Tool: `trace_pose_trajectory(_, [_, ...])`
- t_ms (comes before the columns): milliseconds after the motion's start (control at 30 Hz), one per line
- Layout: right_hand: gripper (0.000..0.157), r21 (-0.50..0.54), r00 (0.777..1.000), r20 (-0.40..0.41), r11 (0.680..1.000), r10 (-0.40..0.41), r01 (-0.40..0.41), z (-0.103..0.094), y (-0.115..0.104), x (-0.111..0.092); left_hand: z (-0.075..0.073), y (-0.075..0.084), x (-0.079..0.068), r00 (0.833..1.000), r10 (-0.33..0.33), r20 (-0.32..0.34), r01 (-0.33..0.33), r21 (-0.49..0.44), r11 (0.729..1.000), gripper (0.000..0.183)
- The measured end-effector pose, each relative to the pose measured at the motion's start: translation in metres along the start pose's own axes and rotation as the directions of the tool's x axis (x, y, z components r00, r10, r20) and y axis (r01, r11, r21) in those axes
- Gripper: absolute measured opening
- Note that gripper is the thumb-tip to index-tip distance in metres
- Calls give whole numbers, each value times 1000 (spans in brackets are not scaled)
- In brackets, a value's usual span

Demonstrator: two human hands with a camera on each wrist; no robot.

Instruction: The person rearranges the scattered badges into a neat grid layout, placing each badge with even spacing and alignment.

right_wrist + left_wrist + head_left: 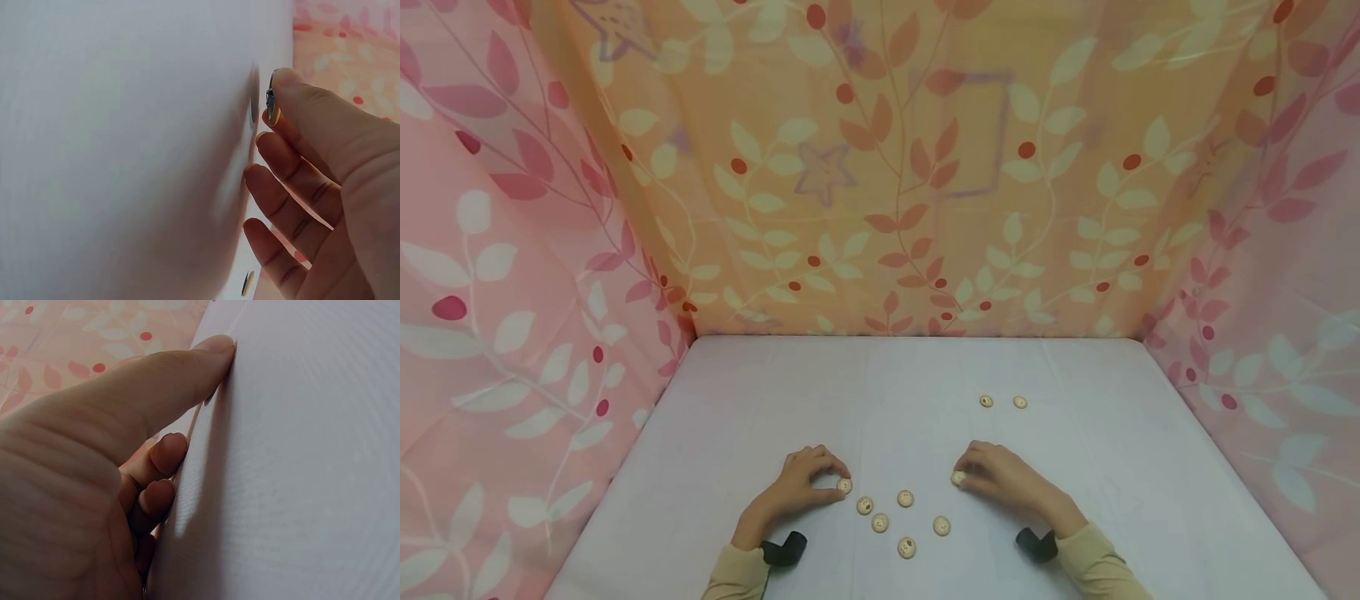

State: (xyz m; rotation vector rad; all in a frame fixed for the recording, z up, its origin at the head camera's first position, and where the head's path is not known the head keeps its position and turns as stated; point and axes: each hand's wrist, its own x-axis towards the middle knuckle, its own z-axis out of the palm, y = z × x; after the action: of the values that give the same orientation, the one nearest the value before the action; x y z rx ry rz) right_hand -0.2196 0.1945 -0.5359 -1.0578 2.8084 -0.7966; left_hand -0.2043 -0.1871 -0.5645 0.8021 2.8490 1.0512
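My left hand pinches a small round pale wooden disc between thumb and forefinger, low at the table; its thumb hides most of that disc in the left wrist view. Another such disc is between the thumb and forefinger of my right hand; the right wrist view shows this held disc edge-on, just off the white cloth. Between the hands lie several more discs with dark marks, among them one disc close to the left hand and one disc nearer the right.
Two discs, a left one and a right one, lie farther back on the white table. A leaf-patterned curtain closes off the back, with pink patterned curtains at both sides. Black bands are on the wrists.
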Motion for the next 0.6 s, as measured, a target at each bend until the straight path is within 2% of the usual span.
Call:
trace_pose_trajectory(400, [11,-38,994,-91,998,56,-59,-10,18,-5,1,-3,0,1000,8,-11,-8,4,1000,23])
trace_pose_trajectory(600, [10,-43,984,-122,990,128,-135,-14,24,-7,3,-5,1,1000,2,-12,-2,-8,1000,23])
